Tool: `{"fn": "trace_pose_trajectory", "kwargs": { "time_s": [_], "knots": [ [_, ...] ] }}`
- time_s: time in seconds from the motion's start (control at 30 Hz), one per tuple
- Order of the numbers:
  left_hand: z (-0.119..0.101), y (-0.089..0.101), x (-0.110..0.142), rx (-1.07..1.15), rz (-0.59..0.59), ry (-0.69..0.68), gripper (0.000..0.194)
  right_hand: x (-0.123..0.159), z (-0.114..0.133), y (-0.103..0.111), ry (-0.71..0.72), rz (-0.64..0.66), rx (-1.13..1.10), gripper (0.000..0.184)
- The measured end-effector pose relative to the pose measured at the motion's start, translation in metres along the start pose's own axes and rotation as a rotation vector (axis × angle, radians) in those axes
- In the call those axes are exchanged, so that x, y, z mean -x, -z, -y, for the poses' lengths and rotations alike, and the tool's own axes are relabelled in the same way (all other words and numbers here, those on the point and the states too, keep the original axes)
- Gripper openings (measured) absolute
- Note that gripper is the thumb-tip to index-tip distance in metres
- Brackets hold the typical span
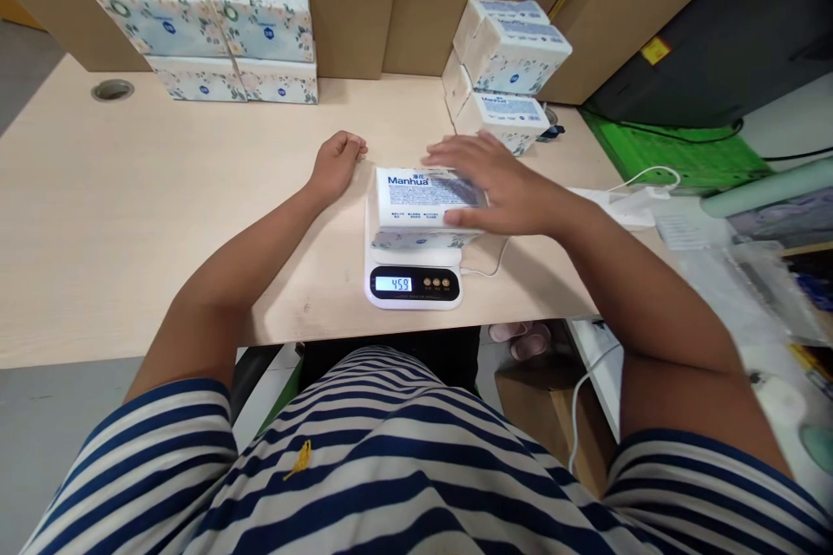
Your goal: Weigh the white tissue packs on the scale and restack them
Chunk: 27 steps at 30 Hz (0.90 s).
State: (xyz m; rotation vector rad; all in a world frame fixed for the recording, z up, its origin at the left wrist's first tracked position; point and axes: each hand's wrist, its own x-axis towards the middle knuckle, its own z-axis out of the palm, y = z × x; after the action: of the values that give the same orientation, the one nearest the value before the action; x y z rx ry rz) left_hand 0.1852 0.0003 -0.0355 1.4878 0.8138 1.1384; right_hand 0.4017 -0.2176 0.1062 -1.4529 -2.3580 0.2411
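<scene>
A soft pack of Manhua tissues [416, 195] lies on a white digital scale [380, 299], label side up. The scale's lit display shows digits that look like 459; any decimal point is too small to make out. Over the pack's right part, my right hand [485, 178] is spread, thumb across the label and fingers stretched along the far edge, slightly blurred. Whether the fingertips touch the pack, I cannot tell. My left hand [337, 166] rests on the table just left of the scale, fingers curled into a loose fist with nothing visible in them.
Several stacked tissue packs [195, 26] stand at the back left, beside a round cable hole [113, 90]. Another stack [521, 61] stands back right, near my right hand. Cardboard [351, 0] lines the rear. A white power strip [618, 206] and cables lie to the right.
</scene>
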Motion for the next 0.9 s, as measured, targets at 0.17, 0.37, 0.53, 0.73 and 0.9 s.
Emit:
{"fn": "trace_pose_trajectory", "kwargs": {
  "time_s": [0.17,0.37,0.53,0.73,0.9],
  "knots": [
    [0.002,0.002,-0.002,0.009,0.011,-0.023,0.023,0.013,-0.025,0.001,-0.138,-0.41,-0.06,0.093],
    [0.004,0.002,-0.003,-0.004,0.023,-0.024,0.022,0.034,-0.1,-0.056,-0.363,-0.816,-0.102,0.092],
    [0.006,0.001,-0.005,-0.025,0.058,-0.016,0.026,0.056,-0.139,-0.07,-0.383,-1.277,-0.292,0.077],
    [-0.003,0.003,-0.003,-0.129,0.118,0.033,0.041,0.067,-0.147,-0.057,-0.467,-1.319,-0.323,0.085],
    [-0.01,0.004,0.001,-0.176,0.147,0.05,0.048,0.059,-0.128,-0.057,-0.414,-1.339,-0.447,0.09]
  ]
}}
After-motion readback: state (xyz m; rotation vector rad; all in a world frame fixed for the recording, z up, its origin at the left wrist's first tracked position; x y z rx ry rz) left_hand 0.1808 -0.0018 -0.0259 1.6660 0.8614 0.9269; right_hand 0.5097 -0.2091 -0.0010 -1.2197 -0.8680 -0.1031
